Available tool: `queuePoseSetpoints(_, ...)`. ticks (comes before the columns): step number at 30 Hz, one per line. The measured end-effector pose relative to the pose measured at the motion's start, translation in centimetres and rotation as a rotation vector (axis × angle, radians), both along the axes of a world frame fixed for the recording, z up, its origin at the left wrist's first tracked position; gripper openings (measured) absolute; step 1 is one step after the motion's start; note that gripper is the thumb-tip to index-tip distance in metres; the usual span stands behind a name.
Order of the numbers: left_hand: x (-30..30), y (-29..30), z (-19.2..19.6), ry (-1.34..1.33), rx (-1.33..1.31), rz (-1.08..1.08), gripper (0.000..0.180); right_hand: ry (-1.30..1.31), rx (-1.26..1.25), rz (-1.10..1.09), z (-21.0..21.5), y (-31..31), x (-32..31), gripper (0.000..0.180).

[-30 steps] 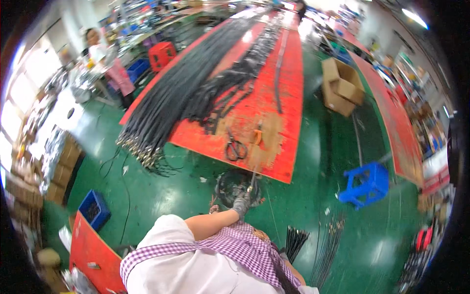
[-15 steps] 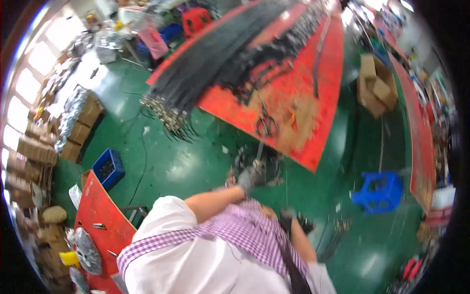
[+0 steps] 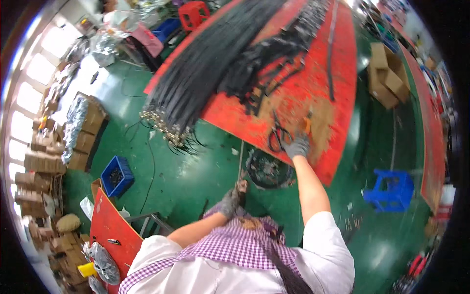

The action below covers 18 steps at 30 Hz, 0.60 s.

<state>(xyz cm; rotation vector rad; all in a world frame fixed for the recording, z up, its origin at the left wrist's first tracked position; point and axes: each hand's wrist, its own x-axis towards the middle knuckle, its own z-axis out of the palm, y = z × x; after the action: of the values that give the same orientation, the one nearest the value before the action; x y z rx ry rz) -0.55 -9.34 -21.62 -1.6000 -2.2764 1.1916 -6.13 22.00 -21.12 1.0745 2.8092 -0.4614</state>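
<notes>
Gripping a thin rod (image 3: 241, 160) in the left hand (image 3: 229, 203), closed round its near end, with its long side running away toward the table (image 3: 340, 122). Reaching onto the table with the right hand (image 3: 297, 146), too blurry to tell how far open or whether holding anything. Close on its left to scissors (image 3: 273, 140), loops near, blades pointing away. Just short of an orange tool (image 3: 308, 121), set nearly the same way. Much nearer both than the left hand.

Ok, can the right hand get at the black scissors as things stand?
Probably yes: the right hand is close beside the black scissors, with nothing visible between them. The orange-handled tool lies to the scissors' right, apparently out of the way.
</notes>
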Motion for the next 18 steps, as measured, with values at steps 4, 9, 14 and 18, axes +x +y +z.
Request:
queuePoseSetpoints(4, -1.8, -5.1, -7.7, -0.271, 0.011, 0.051, 0.034, -0.153, 0.105, -0.044, -2.5, 0.6, -4.0, 0.087)
queuePoseSetpoints(9, -3.2, -5.6, -13.2, -0.903, 0.694, 1.059, 0.04, 0.003, 0.269, -0.146, -5.9, -2.0, -8.0, 0.075)
queuePoseSetpoints(14, -6.3, -3.8, -6.9, -1.305, 1.142, 1.48, 0.036, 0.289, 0.19, -0.048, -8.4, -1.5, -12.8, 0.058)
queuePoseSetpoints(18, -5.4, -5.6, -16.8, -0.528, 0.631, 0.314, 0.03, 0.238, 0.348, 0.091, -9.9, 0.2, -16.2, 0.049)
